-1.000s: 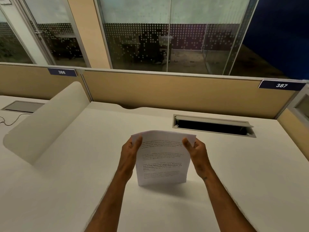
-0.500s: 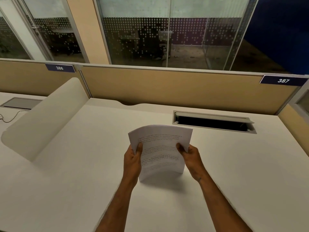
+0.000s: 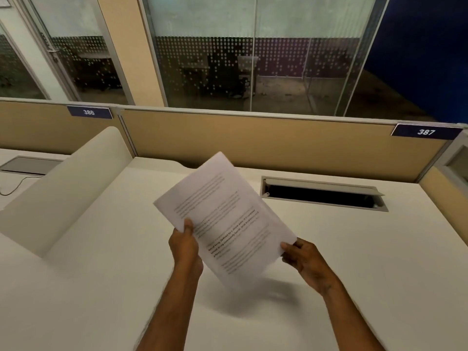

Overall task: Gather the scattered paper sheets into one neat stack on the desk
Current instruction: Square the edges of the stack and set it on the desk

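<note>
A stack of white printed paper sheets [image 3: 225,211] hangs in the air above the white desk [image 3: 367,262], turned diagonally with one corner pointing up and away. My left hand [image 3: 183,245] pinches its left edge with the thumb on the printed face. My right hand [image 3: 302,258] grips its right corner. The stack's lowest corner floats just above the desk and casts a shadow there. No other loose sheets show on the desk.
An open cable slot [image 3: 323,195] is cut into the desk at the back right. A curved white divider [image 3: 65,188] rises on the left, with a tan partition [image 3: 278,145] behind. A cable [image 3: 12,188] lies on the neighbouring desk.
The stack stood upright on its bottom edge on the desk. Both hands have now lifted it and rotated it to a diagonal, and my grips slid lower on its sides.
</note>
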Demonstrator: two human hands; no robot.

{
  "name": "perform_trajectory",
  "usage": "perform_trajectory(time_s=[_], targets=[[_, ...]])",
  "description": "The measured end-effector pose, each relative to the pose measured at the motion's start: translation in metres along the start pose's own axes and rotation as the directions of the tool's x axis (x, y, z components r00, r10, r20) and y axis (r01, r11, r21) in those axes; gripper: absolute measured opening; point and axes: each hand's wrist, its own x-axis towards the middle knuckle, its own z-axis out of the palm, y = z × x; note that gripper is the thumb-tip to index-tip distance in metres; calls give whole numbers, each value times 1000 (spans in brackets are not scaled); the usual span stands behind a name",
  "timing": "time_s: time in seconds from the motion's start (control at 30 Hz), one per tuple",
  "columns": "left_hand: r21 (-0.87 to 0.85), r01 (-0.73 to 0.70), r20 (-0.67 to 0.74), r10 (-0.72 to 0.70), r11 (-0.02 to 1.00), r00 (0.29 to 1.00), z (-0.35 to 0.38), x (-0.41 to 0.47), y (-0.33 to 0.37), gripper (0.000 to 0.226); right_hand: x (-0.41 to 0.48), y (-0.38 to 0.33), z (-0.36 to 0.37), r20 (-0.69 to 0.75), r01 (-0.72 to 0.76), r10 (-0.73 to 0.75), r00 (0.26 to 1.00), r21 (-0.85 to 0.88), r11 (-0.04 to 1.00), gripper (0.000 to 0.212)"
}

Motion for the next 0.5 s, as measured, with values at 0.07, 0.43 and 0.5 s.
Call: perform_trajectory(time_s=[0.07, 0.43, 0.5], targets=[[-82, 72, -27, -74, 994, 997, 6, -3, -1, 26, -3, 2, 10, 1, 9, -9, 1000, 230, 973, 49], [-32, 252, 211, -240, 967, 948, -36, 15, -8, 33, -11, -19, -1, -181, 154, -121, 976, 181, 971, 33], [188, 116, 264, -164, 975, 950, -52, 39, 8, 41, -15, -23, -16, -132, 137, -120, 984, 132, 982, 32]])
